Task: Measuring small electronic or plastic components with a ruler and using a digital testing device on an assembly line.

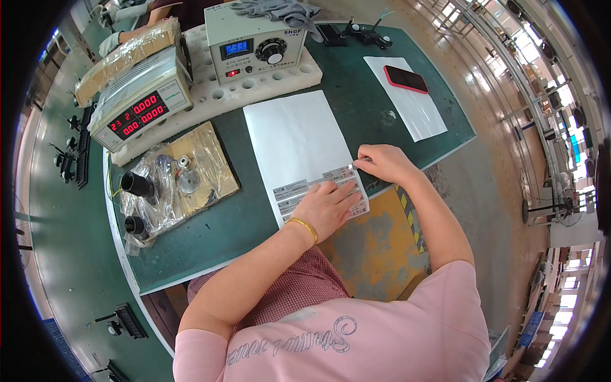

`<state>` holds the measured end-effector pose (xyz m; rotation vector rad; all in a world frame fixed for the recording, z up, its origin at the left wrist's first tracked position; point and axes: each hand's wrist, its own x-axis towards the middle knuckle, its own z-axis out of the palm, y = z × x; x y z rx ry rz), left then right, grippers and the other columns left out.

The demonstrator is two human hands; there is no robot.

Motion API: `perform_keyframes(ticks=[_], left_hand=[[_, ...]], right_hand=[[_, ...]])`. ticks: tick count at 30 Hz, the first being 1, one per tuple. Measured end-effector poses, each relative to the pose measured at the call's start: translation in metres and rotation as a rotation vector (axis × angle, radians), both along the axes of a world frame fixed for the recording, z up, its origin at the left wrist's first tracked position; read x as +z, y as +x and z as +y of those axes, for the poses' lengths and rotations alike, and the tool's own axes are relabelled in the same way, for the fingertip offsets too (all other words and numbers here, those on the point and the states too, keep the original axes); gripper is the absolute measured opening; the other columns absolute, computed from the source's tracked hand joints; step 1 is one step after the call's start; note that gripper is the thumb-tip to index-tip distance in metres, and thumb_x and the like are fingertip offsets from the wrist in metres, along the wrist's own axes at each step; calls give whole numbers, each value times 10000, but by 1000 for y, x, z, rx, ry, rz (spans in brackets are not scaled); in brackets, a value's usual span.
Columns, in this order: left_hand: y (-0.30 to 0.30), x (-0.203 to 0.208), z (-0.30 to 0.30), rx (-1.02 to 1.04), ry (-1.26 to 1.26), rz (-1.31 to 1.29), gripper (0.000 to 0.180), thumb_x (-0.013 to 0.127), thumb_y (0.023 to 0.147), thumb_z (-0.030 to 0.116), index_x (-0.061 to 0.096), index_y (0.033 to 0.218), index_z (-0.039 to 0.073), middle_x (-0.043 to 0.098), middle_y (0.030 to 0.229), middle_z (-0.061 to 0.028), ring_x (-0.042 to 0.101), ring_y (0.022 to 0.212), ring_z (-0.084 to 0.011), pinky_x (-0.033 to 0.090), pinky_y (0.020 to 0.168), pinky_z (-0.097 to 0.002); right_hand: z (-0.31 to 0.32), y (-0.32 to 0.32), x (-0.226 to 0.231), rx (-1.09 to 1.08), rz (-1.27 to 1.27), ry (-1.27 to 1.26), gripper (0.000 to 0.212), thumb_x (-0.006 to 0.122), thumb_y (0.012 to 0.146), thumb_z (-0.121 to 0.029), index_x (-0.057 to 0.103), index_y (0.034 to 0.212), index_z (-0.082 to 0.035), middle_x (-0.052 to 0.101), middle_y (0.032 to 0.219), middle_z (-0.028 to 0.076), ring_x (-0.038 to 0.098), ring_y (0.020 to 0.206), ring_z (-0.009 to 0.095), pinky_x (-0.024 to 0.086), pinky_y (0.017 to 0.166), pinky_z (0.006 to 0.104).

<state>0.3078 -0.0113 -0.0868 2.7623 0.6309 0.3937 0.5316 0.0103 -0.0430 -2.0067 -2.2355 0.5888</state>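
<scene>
A white sheet of labels (294, 137) lies at the table's near edge, with rows of grey printed labels (289, 190) along its near end. My left hand (326, 205) rests on those rows, fingers stretched out and pressing the sheet down. A yellow bangle (304, 230) circles that wrist. At the sheet's right edge, my right hand (384, 163) is closed in a pinch on the end of the topmost label strip (337, 172). A small pale bit shows at its fingertips. How much of the strip is lifted is too small to tell.
A power supply box with a dial (258, 48) and a meter with red digits (143, 105) stand on white foam (273, 81). A plastic-wrapped board (213, 162) holds black cylindrical parts (137, 184). Rightward, a red-edged phone (406, 79) lies on white paper (423, 121). Someone's gloved hand (109, 44) shows beyond.
</scene>
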Motion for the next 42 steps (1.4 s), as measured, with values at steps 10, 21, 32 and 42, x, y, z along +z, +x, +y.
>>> perform_keyframes(ticks=[10,21,32,42], left_hand=[[-1,-6,-2,-91,92,-50,425,568,899,256,518,1304,137,500,1350,-10,456,1232,-165,384,1022,-333],[1,-16,1,-107,23,-99,405,564,895,201,521,1285,101,495,1366,-29,428,1290,-187,363,1084,-326],[1,-18,0,-101,13,-121,398,581,880,185,537,1268,105,512,1351,-32,444,1279,-191,376,1073,-329],[1,-18,1,-101,24,-133,396,585,876,181,542,1263,107,518,1346,-32,452,1271,-195,381,1070,-329]], right_hand=[[8,-17,17,113,-160,-86,359,615,836,-429,601,837,-71,646,775,109,625,757,308,471,652,406],[20,-2,21,31,-196,-96,327,593,860,-408,626,879,-83,666,828,110,635,806,313,481,669,422],[21,6,6,248,-102,-86,282,579,874,-365,609,837,-88,639,798,104,613,783,315,468,660,414],[17,10,17,175,-103,-54,270,589,868,-354,620,855,-86,653,800,103,625,785,312,475,664,415]])
